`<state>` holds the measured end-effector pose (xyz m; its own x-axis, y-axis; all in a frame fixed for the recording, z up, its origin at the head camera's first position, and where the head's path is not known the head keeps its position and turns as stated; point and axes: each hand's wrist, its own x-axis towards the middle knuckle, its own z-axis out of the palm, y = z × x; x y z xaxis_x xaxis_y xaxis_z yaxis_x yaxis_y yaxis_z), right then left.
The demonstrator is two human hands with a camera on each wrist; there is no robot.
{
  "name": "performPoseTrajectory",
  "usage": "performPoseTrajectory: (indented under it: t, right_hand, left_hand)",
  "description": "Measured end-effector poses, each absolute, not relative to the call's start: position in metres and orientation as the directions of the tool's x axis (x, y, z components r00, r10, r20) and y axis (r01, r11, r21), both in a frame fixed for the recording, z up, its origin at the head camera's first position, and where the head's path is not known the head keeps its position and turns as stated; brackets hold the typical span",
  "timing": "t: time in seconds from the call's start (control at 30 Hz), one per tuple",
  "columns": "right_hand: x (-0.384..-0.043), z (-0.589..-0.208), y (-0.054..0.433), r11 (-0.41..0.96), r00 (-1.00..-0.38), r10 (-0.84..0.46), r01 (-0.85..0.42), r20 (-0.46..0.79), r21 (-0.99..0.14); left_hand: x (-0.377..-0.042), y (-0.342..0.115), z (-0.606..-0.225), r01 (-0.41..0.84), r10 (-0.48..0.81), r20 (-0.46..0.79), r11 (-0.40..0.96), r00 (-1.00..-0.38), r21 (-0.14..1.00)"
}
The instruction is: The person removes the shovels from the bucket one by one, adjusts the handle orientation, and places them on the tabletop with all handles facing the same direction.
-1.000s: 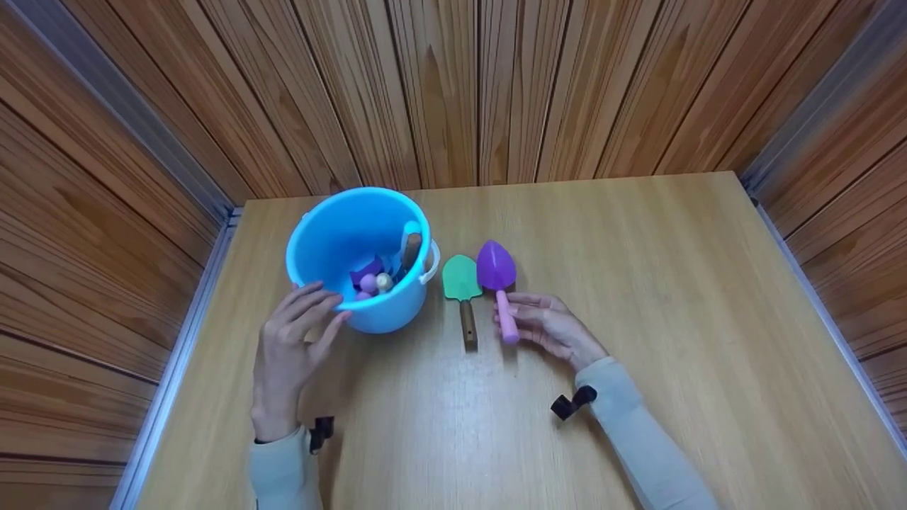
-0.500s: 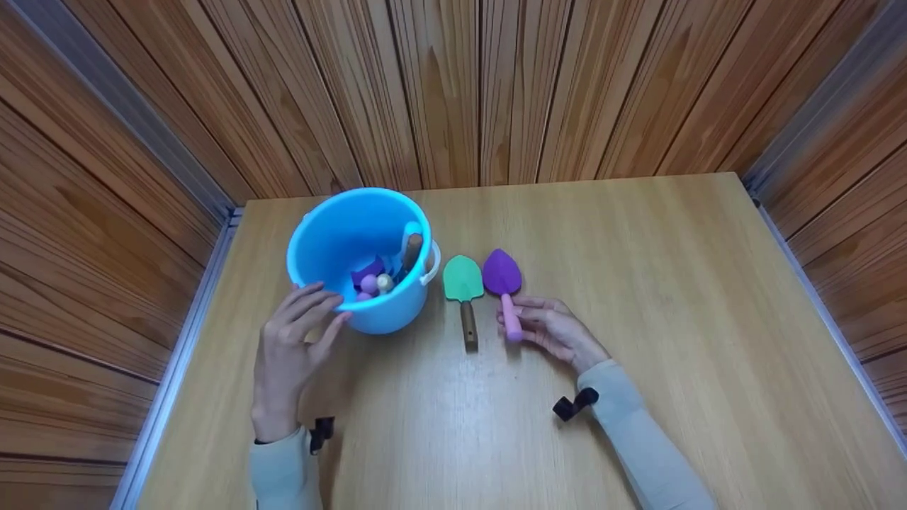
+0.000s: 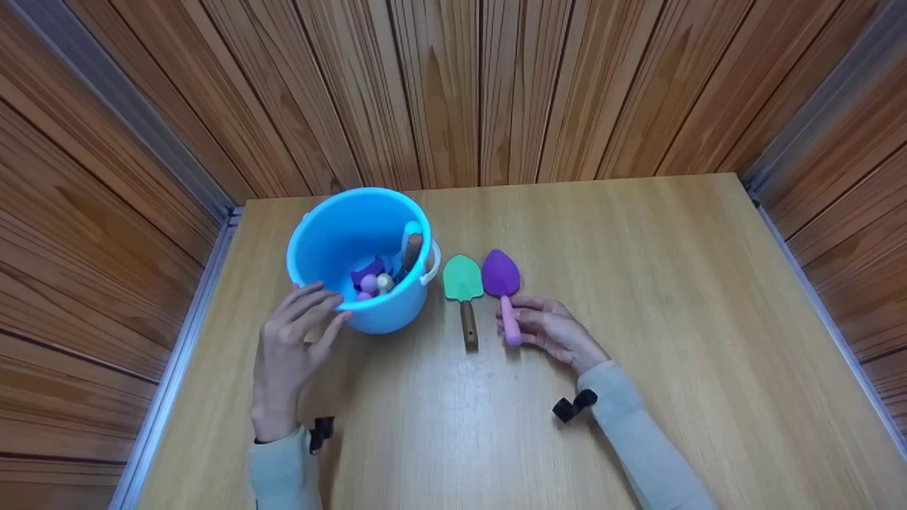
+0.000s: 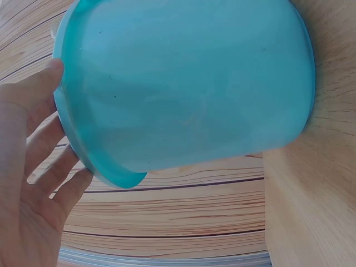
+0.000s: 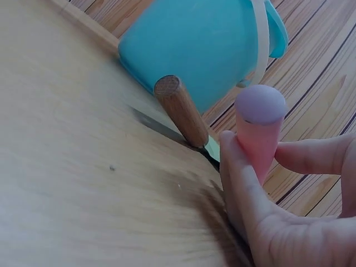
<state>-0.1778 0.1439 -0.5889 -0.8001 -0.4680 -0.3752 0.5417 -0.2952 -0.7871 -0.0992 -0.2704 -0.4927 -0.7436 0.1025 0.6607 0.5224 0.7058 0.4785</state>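
My left hand (image 3: 290,347) rests its fingertips and thumb along the near left rim of the light-blue bucket (image 4: 194,83), fingers spread and fairly straight. Between thumb and fingers, my right hand (image 3: 553,329) pinches the pink handle of a toy trowel (image 3: 501,273) with a purple blade pointing away from me. The handle's rounded lilac end faces the right wrist camera. Just left of it lies a second trowel (image 3: 463,278), with a green blade and a brown handle (image 5: 181,111). The two blades are side by side, edges close together.
Inside the bucket sit a purple piece (image 3: 368,272), small lilac and cream balls and a brown-handled tool (image 3: 412,251). A white bucket handle (image 3: 431,263) hangs on its right side. Wood-panelled walls (image 3: 453,92) enclose the wooden table (image 3: 673,283) at back and sides.
The purple trowel has shifted slightly right and toward me, its blade dropping lower beside the green one. My right hand has moved slightly with it; the left hand and bucket stay in place.
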Motion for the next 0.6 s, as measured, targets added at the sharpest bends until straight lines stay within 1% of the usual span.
performPoseTrajectory:
  t: [0.2, 0.3, 0.43, 0.6]
  right_hand:
    - [-0.173, -0.586, 0.144, -0.236, -0.801, -0.471, 0.518, -0.37, -0.822]
    - [-0.17, -0.585, 0.144, -0.193, -0.803, -0.463, 0.505, -0.376, -0.841]
    - [-0.165, -0.581, 0.142, -0.107, -0.82, -0.409, 0.48, -0.401, -0.871]
    - [-0.158, -0.577, 0.139, 0.023, -0.844, -0.341, 0.433, -0.414, -0.901]
  left_hand:
    - [-0.1, -0.271, -0.494, 0.536, 0.121, 0.68, 0.72, -0.723, 0.441]
    - [-0.098, -0.27, -0.493, 0.526, 0.114, 0.671, 0.719, -0.733, 0.454]
    - [-0.098, -0.27, -0.492, 0.523, 0.106, 0.662, 0.71, -0.742, 0.472]
    - [-0.099, -0.271, -0.493, 0.533, 0.109, 0.671, 0.705, -0.734, 0.468]
